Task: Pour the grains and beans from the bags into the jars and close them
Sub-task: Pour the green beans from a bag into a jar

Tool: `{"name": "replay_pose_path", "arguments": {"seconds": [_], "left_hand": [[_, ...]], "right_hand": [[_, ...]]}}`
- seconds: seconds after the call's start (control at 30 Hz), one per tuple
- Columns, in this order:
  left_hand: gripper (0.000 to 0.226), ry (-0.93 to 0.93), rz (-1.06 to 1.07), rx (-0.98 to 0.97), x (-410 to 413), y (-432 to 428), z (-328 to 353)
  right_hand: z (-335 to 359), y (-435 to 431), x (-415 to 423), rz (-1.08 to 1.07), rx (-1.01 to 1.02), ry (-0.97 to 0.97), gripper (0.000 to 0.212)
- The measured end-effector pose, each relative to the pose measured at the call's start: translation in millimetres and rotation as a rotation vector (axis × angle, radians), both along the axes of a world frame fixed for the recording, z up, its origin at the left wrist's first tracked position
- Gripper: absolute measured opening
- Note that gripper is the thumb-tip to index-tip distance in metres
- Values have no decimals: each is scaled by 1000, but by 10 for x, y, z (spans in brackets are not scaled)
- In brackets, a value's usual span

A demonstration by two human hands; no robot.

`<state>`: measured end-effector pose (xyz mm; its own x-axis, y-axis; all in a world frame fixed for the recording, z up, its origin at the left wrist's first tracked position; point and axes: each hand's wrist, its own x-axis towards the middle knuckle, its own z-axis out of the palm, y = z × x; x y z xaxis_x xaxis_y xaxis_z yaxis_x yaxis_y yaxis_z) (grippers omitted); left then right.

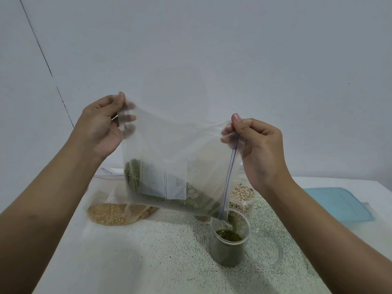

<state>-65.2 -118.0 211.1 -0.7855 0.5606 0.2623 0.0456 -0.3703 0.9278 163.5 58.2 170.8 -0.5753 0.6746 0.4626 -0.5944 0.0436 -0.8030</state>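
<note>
Table [159, 240] is filling the lower frame: white top, with a speckled grey-white grainy patch in the middle.

One clear soft plastic zip bag [169, 149] is hanging mid-frame above the table, tilted, with a blue zip strip down its right edge and a white label panel. Small green beans [191, 203] are sitting along its low edge and spilling from the lower right corner.

Left hand [99, 126] is pinching the bag's upper left corner, thumb on top and fingers behind the film. Right hand [261, 145] is pinching the upper right corner at the zip between thumb and forefinger.

One flat blue plastic lid [337, 203] with rounded corners is lying at the right edge. One bag of tan grains [114, 213] is slumping at lower left, with one flat red-zipped bag [108, 175] behind it.

Two clear round jars are showing. The open jar [229, 249] is standing under the bag's corner, partly full of green beans. The second jar [242, 200], behind it, is holding pale round beans. One clear round lid [265, 249] is lying just right of the open jar.
</note>
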Motion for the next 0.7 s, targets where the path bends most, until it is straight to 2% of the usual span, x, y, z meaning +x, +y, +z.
{"name": "replay_pose_path", "arguments": {"seconds": [0.7], "left_hand": [[20,11,16,1,28,25,30]], "right_hand": [[19,13,27,10,-19,29,21]]}}
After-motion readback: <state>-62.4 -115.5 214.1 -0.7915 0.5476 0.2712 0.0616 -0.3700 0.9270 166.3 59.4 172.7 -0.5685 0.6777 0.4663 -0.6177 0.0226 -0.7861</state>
